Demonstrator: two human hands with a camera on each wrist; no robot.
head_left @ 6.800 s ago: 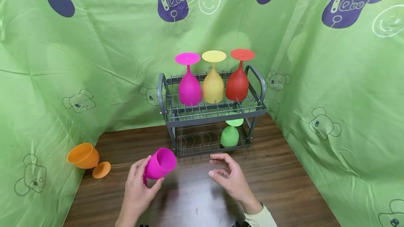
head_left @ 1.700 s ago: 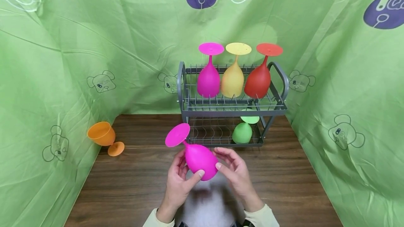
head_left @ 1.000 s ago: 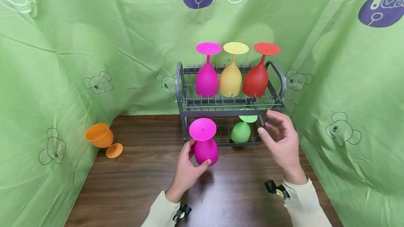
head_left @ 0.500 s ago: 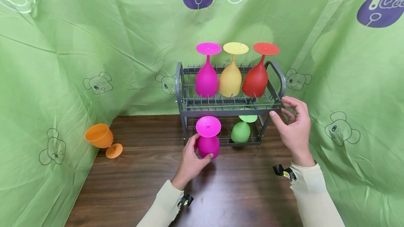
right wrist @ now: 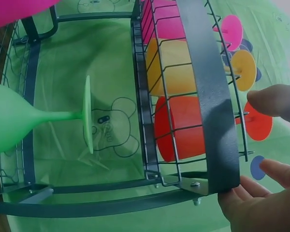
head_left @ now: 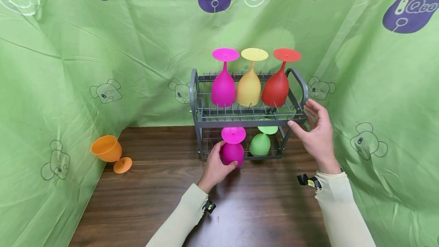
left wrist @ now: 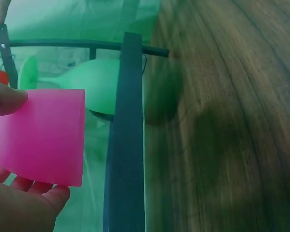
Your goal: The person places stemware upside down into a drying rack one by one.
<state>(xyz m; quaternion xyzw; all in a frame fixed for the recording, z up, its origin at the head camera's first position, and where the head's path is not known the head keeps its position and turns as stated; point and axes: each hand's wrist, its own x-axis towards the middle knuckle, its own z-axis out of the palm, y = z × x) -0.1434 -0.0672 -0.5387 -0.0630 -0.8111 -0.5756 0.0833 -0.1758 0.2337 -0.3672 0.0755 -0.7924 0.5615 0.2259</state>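
Observation:
My left hand grips the bowl of a magenta wine glass, held upside down with its foot on top. The glass is at the front of the lower tier of a grey two-tier dish rack. In the left wrist view, its rim stands a little above the lower front rail. My right hand holds the upper tier's front right corner, thumb at the front and fingers at the side. An inverted green wine glass sits on the lower tier, right of the magenta one.
Along the upper tier stand inverted magenta, yellow and red wine glasses. An orange wine glass lies tilted at the table's left edge. Green printed cloth surrounds the wooden table.
The magenta glass, earlier mouth up and then between both hands, is turned upside down and moved forward to the lower tier. My right hand left it and went to the rack's right corner.

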